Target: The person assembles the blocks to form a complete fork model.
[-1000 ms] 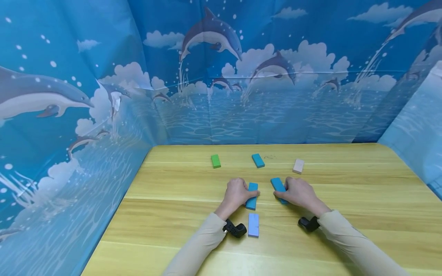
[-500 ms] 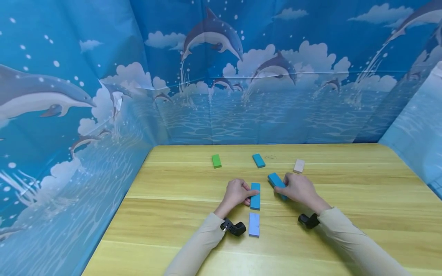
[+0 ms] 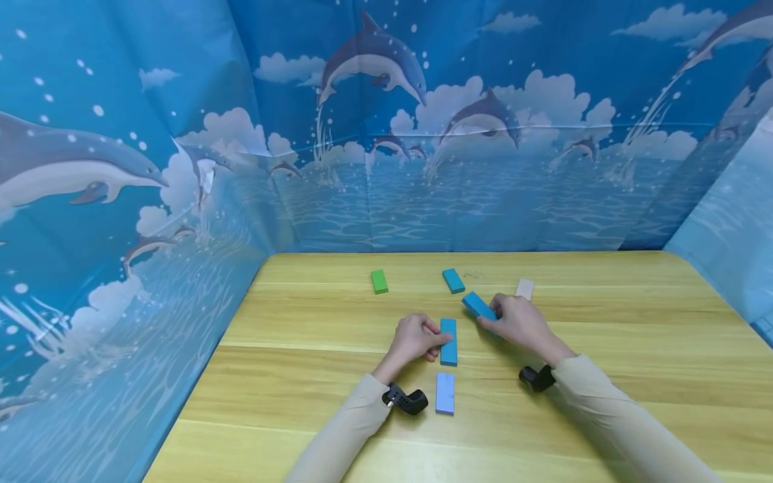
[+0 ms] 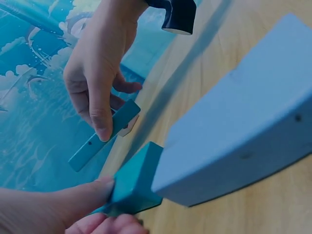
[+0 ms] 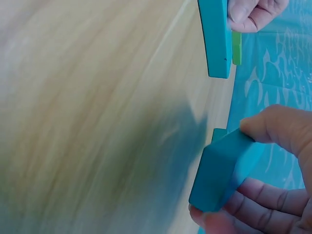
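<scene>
In the head view my left hand (image 3: 415,337) holds a long blue block (image 3: 449,345) with its thumb across it and the other fingers at its left side. My right hand (image 3: 521,322) pinches another blue block (image 3: 478,305) between thumb and fingers. Tilted, that block hangs above the table, as its shadow in the right wrist view shows. A lavender block (image 3: 445,393) lies just in front of the left hand's block, looming large in the left wrist view. Behind the right hand's block lies a third blue block (image 3: 453,280), apart from it.
A green block (image 3: 379,282) lies at the back left of the wooden table (image 3: 290,389). A pale pinkish block (image 3: 525,288) sits behind the right hand, partly covered by it. A blue dolphin-print sheet (image 3: 386,208) rises along the table's back and sides.
My right hand has raised its blue block and carried it back and slightly left, turning it more slantwise. My left hand and its block have shifted slightly right.
</scene>
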A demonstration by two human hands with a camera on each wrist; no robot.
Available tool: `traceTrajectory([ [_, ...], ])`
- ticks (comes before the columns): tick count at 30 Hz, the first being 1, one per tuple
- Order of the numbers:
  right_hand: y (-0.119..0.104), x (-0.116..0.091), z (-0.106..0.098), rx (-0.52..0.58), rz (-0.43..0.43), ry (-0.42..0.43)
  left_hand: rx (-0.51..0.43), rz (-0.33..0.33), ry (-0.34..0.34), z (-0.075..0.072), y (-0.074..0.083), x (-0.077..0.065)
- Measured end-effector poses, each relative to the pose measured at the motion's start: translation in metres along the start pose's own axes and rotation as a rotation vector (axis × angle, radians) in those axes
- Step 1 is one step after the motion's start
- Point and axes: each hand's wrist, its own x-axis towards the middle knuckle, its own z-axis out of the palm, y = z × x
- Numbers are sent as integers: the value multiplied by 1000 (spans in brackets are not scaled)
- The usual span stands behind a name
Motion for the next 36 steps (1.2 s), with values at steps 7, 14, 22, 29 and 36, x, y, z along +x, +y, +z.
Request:
traceTrajectory([
  [7,-2,8,0,32,-10,-2,204,15,-4,-5,1,-3],
  [14,-4,18,4,50,-3,-28,351,10,51,-2,-1,-2],
  [22,-8,29,8,75,-54,-66,372,38,91,0,-2,-4],
  [29,-7,35,15,78,-105,-80,383,43,118,1,-5,-5],
  [36,-4,40,20,66,-150,-63,395,47,136,2,-7,-5],
])
